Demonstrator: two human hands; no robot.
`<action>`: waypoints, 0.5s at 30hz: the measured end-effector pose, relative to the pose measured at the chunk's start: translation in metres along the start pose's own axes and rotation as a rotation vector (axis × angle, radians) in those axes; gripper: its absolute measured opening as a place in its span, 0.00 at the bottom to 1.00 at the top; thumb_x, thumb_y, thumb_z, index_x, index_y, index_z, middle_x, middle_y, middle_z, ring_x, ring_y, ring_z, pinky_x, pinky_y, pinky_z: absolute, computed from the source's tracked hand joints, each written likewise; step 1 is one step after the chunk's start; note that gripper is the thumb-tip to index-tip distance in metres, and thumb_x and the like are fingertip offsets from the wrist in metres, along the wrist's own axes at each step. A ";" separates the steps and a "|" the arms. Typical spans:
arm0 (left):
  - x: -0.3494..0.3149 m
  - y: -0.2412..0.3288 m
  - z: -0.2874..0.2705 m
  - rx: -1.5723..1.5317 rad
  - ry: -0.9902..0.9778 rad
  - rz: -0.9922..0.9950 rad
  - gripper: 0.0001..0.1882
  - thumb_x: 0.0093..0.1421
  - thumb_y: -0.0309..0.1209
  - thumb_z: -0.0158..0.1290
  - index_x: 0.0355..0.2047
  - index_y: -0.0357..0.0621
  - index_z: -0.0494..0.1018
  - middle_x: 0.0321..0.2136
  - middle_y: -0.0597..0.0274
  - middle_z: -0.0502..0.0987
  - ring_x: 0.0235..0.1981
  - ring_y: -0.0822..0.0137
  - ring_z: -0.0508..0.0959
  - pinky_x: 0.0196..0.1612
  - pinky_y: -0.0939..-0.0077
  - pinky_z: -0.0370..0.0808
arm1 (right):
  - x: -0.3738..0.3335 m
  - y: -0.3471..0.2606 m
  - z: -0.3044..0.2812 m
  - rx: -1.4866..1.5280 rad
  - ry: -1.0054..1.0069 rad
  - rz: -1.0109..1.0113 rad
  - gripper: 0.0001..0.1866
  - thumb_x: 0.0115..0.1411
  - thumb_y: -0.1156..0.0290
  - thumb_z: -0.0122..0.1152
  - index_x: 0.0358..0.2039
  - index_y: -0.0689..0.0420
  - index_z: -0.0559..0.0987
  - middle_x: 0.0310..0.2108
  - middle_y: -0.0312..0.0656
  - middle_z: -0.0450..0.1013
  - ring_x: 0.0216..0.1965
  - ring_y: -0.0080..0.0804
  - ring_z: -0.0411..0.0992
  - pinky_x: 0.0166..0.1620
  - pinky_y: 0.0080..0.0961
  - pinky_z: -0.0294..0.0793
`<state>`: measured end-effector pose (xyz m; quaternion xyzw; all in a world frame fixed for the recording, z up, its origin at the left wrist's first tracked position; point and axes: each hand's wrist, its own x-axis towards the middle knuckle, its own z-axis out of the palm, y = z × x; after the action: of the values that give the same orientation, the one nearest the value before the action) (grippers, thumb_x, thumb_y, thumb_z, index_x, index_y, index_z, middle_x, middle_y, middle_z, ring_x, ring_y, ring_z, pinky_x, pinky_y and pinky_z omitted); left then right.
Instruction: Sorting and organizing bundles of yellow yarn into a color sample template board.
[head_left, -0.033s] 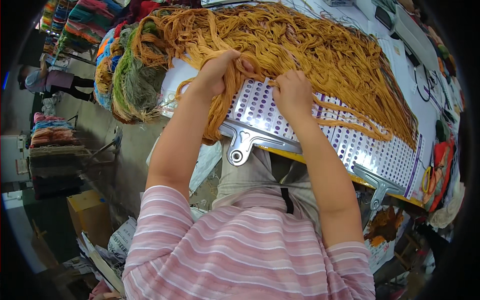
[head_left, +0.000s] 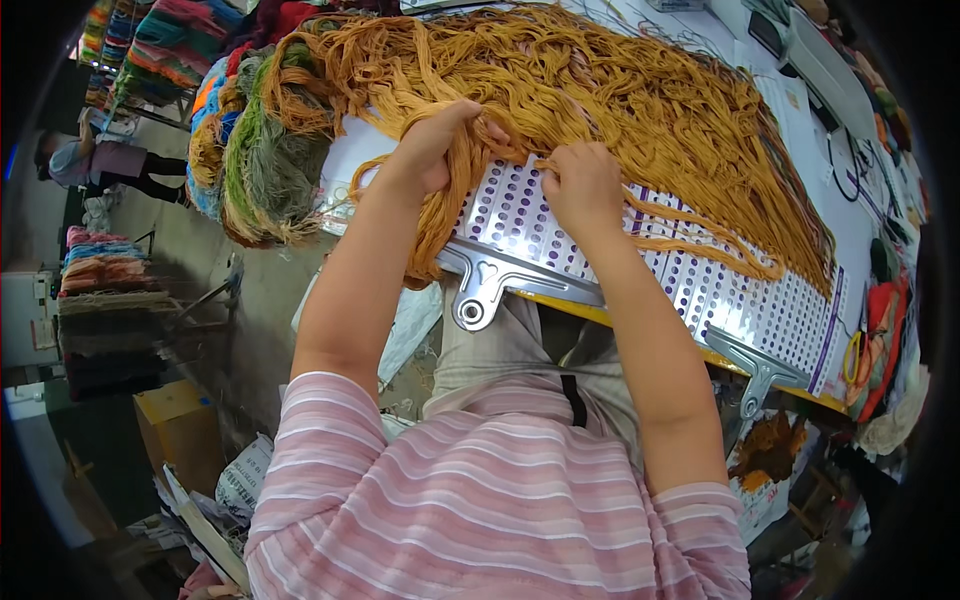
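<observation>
Curled around a thick golden hank [head_left: 462,172], the left hand [head_left: 428,150] holds it with fingers partly closed; the right hand [head_left: 585,188] pinches a thin strand [head_left: 543,164] at its fingertips. The hank passes through the left grip — hanging down beside the silver clip [head_left: 490,278].

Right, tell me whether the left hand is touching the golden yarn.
Touching: the head view shows the left hand closed around a bundle of golden yarn, strands trailing below.

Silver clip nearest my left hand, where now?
In the head view, the silver clip sits on the table's front edge, below and right of your left hand.
</observation>
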<state>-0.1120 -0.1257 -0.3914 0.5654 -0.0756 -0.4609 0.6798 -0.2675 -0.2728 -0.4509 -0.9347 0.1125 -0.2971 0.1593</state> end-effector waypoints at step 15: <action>0.030 -0.050 0.023 0.768 -0.238 0.310 0.13 0.52 0.12 0.48 0.27 0.45 0.59 0.25 0.64 0.70 0.24 0.73 0.72 0.26 0.79 0.70 | 0.012 0.013 -0.002 0.805 -0.145 0.340 0.23 0.52 0.80 0.52 0.50 0.59 0.68 0.30 0.43 0.73 0.31 0.29 0.73 0.38 0.29 0.71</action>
<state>-0.1365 -0.1597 -0.4380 0.7023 -0.4039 -0.3536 0.4676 -0.2609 -0.2893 -0.4478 -0.7849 0.1284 -0.2203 0.5647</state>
